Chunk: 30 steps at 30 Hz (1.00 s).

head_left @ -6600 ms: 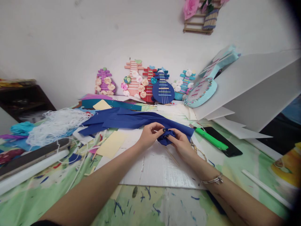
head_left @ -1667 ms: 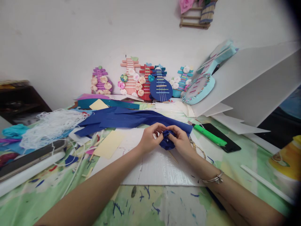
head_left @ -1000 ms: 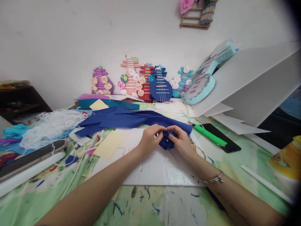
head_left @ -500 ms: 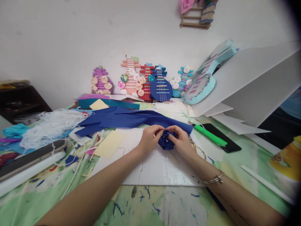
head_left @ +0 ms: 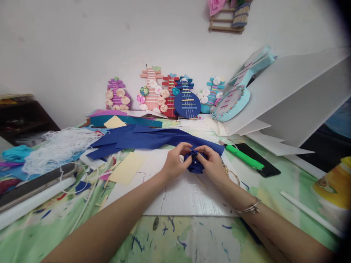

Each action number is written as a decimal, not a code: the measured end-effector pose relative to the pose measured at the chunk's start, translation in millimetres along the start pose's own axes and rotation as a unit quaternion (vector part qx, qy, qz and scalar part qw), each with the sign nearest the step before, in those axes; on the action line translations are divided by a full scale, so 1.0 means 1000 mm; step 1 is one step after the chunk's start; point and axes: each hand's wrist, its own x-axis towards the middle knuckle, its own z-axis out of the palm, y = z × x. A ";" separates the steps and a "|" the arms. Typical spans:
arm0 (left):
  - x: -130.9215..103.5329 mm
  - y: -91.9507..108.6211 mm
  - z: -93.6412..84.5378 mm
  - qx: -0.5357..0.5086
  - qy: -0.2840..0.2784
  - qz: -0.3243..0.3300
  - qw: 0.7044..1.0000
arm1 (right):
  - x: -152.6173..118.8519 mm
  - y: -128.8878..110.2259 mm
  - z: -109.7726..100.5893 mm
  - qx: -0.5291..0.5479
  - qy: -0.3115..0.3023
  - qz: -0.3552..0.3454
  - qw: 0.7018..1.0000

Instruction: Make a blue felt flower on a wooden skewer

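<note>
A dark blue paper flower [head_left: 195, 167] with crumpled petals sits between my hands, above a white board [head_left: 170, 199]. My left hand [head_left: 177, 159] pinches its left side, thumb against the petals and index finger arched over the top. From the right, my right hand [head_left: 213, 162] grips it with bent fingers, the thumb on the petals. A thin wooden stick [head_left: 201, 181] shows below the flower; whether it is joined to it I cannot tell. Scissors with gold handles [head_left: 233, 175] lie partly hidden beside my right wrist.
Blue paper sheets [head_left: 142, 137] lie behind my hands, with a cream card [head_left: 127, 168] to the left. White string [head_left: 60, 146] is heaped farther left. A green cutter [head_left: 244, 157] rests on a black slab at right. Several decorated model lutes [head_left: 188, 104] lean on the wall.
My left thumb has moved onto the front of the flower, and the left index finger has lifted into an arch. My right hand has barely moved.
</note>
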 end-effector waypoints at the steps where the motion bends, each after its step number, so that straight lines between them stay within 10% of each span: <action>1: 0.000 -0.001 0.000 -0.008 0.004 -0.007 1.000 | 0.000 0.000 0.000 0.001 -0.001 0.000 1.000; 30: 0.003 0.003 -0.002 -0.032 0.050 0.001 0.998 | -0.004 -0.002 0.000 -0.084 0.018 -0.031 0.996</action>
